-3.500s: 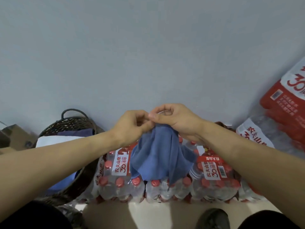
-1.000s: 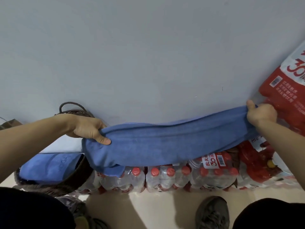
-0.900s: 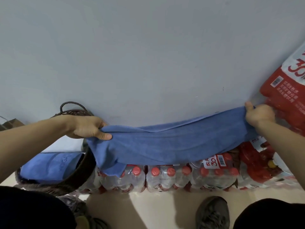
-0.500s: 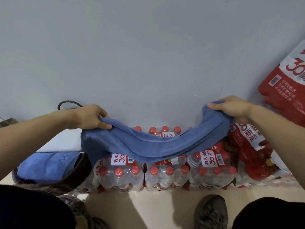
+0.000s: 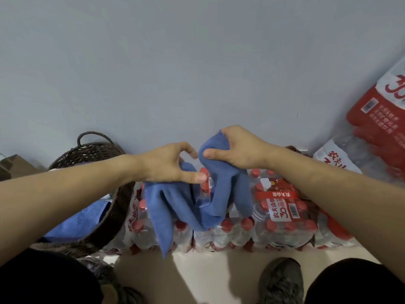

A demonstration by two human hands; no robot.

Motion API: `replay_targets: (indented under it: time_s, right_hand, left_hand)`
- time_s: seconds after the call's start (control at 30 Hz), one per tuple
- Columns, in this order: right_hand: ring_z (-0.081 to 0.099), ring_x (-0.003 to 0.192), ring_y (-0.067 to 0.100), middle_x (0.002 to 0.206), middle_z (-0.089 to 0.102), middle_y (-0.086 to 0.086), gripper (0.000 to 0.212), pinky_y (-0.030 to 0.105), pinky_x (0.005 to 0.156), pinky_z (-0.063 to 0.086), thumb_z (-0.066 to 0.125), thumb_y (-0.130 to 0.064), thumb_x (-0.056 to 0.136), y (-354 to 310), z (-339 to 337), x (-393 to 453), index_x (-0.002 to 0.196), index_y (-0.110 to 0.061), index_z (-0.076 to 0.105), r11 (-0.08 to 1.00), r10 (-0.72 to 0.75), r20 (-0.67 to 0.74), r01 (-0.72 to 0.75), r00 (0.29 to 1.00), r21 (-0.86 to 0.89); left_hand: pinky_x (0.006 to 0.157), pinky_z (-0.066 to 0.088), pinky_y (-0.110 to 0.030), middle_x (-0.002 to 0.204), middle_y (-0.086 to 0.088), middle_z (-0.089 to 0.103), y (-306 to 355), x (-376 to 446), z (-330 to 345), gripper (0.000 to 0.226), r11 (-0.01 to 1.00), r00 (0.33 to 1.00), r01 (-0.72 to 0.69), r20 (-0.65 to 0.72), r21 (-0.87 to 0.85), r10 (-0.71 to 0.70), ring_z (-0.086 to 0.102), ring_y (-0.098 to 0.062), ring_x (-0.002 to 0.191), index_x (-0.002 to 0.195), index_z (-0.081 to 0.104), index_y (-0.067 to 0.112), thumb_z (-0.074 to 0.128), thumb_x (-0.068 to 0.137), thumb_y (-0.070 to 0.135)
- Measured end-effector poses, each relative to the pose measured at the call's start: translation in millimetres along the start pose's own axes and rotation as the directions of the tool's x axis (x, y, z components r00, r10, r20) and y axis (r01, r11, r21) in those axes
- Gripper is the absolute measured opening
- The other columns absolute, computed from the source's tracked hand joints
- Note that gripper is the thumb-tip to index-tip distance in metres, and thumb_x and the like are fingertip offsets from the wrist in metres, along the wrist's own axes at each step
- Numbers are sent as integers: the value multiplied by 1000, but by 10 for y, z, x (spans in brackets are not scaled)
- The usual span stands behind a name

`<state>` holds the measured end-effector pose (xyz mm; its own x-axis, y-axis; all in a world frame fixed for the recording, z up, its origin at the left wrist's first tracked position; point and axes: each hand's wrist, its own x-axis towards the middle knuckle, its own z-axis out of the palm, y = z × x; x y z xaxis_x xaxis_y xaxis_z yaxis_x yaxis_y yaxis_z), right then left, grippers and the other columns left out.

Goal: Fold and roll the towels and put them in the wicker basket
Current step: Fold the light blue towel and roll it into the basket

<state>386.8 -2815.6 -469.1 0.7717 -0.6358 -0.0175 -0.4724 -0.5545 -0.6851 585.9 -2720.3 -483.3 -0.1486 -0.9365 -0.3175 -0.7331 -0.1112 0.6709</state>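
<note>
A blue towel (image 5: 175, 205) hangs doubled in a U shape in front of me, above the packs of water bottles. My right hand (image 5: 238, 150) grips one end of it, bunched in the fist. My left hand (image 5: 168, 163) holds the other end, thumb pressed on the cloth, the index finger reaching toward the right hand. The two hands are close together, nearly touching. The dark wicker basket (image 5: 92, 150) stands at the left against the wall, with a folded blue towel (image 5: 76, 222) and something white inside it.
Shrink-wrapped packs of red-capped water bottles (image 5: 280, 218) line the foot of the grey wall. More red packs (image 5: 377, 119) are stacked at the right. My shoes (image 5: 280, 279) and dark trouser legs fill the lower edge on a pale floor. A cardboard box (image 5: 11, 165) sits far left.
The towel was stretched wide between my hands. Both hands have swung inward and met at the middle, so the towel now hangs doubled and sagging.
</note>
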Motion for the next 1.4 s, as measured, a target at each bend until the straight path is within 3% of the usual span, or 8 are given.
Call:
replay_targets:
  time_s: [0.2, 0.4, 0.7, 0.93, 1.07, 1.2, 1.3, 1.4]
  right_hand:
    - [59, 55, -1, 63, 66, -12, 25, 12, 49, 44, 66, -38, 92, -60, 107, -18, 83, -15, 71, 876, 76, 104, -117, 992, 469]
    - [72, 99, 27, 105, 75, 11, 42, 34, 81, 59, 79, -37, 76, 392, -16, -107, 103, -6, 72, 853, 201, 455, -383, 868, 355]
    - [68, 104, 34, 116, 69, 21, 38, 44, 92, 55, 78, -30, 77, 842, -97, -155, 107, -6, 72, 698, 246, 483, -499, 841, 513]
    - [74, 79, 19, 87, 77, 9, 52, 27, 66, 56, 81, -61, 65, 861, -232, -202, 82, -12, 77, 839, 403, 339, -491, 850, 235]
    - [69, 81, 24, 90, 74, 14, 61, 35, 78, 56, 87, -48, 57, 983, -351, -321, 91, 0, 72, 783, 522, 564, -621, 639, -21]
    - [69, 88, 27, 96, 74, 14, 42, 35, 78, 55, 83, -22, 71, 1105, -368, -373, 105, -1, 70, 713, 586, 675, -680, 447, -169]
    - [67, 105, 31, 108, 73, 15, 39, 43, 97, 52, 76, -15, 80, 1224, -251, -290, 115, -1, 66, 669, 598, 595, -744, 537, -1]
    - [69, 102, 31, 106, 73, 17, 40, 44, 95, 54, 74, -20, 82, 1333, -111, -154, 115, 1, 64, 615, 572, 525, -753, 630, 235]
  left_hand:
    - [77, 56, -37, 85, -8, 74, 106, 33, 8, 43, 981, 947, -175, -288, -86, 143, 69, -24, 81, 88, 73, 10, 67, 78, 51]
    - [60, 45, -22, 66, 4, 62, -5, -22, -200, 38, 954, 881, -123, -473, -272, -22, 52, -6, 60, 75, 65, 9, 60, 93, 42]
    - [69, 56, -34, 80, -8, 73, -60, -67, -217, 25, 918, 790, -35, -574, -394, -216, 65, -15, 66, 87, 71, 10, 60, 96, 31]
    - [65, 51, -37, 70, -15, 64, -150, -90, -82, 27, 845, 869, 276, -257, -457, -423, 58, -24, 67, 75, 62, 1, 61, 95, 19]
    - [91, 51, -52, 96, -28, 65, -288, -127, 188, 18, 748, 877, 403, -12, -528, -481, 61, -33, 85, 96, 62, -8, 57, 97, 10]
    - [86, 55, -46, 90, -20, 69, -543, -127, 528, 19, 645, 817, 530, 129, -550, -562, 65, -33, 85, 94, 61, -7, 52, 100, 9]
    - [96, 52, -47, 100, -18, 71, -778, -153, 669, 18, 698, 792, 593, 133, -402, -596, 66, -34, 100, 100, 65, 0, 52, 99, 12]
    - [83, 50, -30, 81, -2, 68, -1009, -188, 618, 17, 807, 822, 559, 1, -188, -569, 63, -20, 83, 79, 67, 13, 61, 95, 16]
